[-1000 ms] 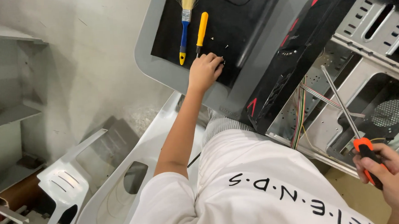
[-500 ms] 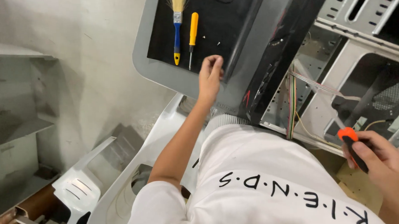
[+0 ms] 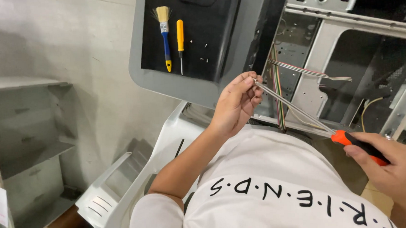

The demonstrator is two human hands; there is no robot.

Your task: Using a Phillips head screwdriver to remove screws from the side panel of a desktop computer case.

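Two hands on one screwdriver (image 3: 298, 110): right hand (image 3: 392, 165) wrapped round orange handle, left hand (image 3: 237, 105) pinching at tip, likely screw there, too small to tell. Risks: fumbled pinch, screw lost in open case (image 3: 346, 53); shaft snagging ribbon cable (image 3: 279, 78) just behind.

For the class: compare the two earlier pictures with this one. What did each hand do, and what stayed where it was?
The left hand left the black mat and came back to pinch the tip of the screwdriver. The right hand kept its grip on the orange handle and swung the shaft over to the left hand. The brush, yellow screwdriver and small screws stayed on the mat.
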